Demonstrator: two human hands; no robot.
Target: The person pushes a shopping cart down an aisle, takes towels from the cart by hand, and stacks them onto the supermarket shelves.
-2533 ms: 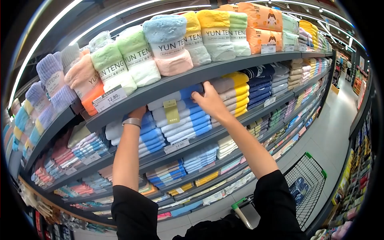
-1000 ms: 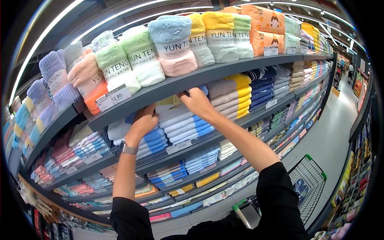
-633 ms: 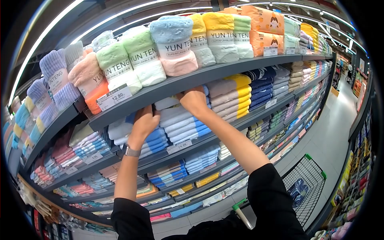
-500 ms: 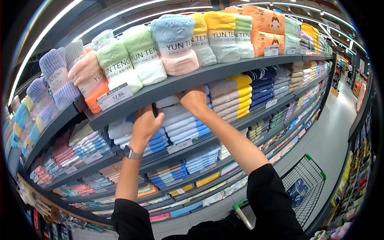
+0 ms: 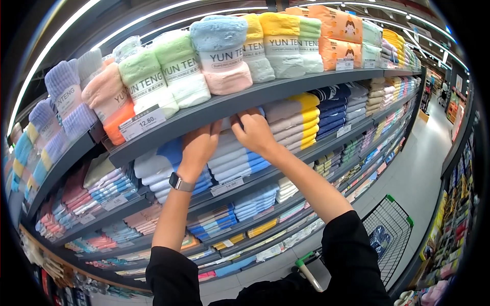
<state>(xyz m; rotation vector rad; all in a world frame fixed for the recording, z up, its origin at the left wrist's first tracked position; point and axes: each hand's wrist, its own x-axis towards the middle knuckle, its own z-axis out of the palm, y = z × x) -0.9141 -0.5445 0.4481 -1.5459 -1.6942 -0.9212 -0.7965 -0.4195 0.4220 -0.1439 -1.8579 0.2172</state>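
Note:
My left hand point(image 5: 200, 147) reaches under the top shelf point(image 5: 224, 107), over a stack of white and blue folded towels point(image 5: 158, 163). Its fingers point forward and look stretched out, with the tips tucked under the shelf edge. To its right, my right hand point(image 5: 251, 131) lies on top of another folded towel stack point(image 5: 237, 160), pale grey with blue ends. The fingers there are slightly spread and bent down onto the towels; their tips are partly hidden. A price tag point(image 5: 227, 186) sits on the shelf edge below this stack.
Rolled towels point(image 5: 222, 56) in paper bands stand along the top shelf above my hands. Grey towels with yellow ends point(image 5: 296, 122) and navy towels point(image 5: 334, 109) are stacked to the right. A wire shopping cart point(image 5: 393, 229) with dark-patterned items stands in the aisle at lower right.
My left hand has moved slightly up and right, closer to the right hand, and its thumb no longer sticks out. The right hand's fingers now show more.

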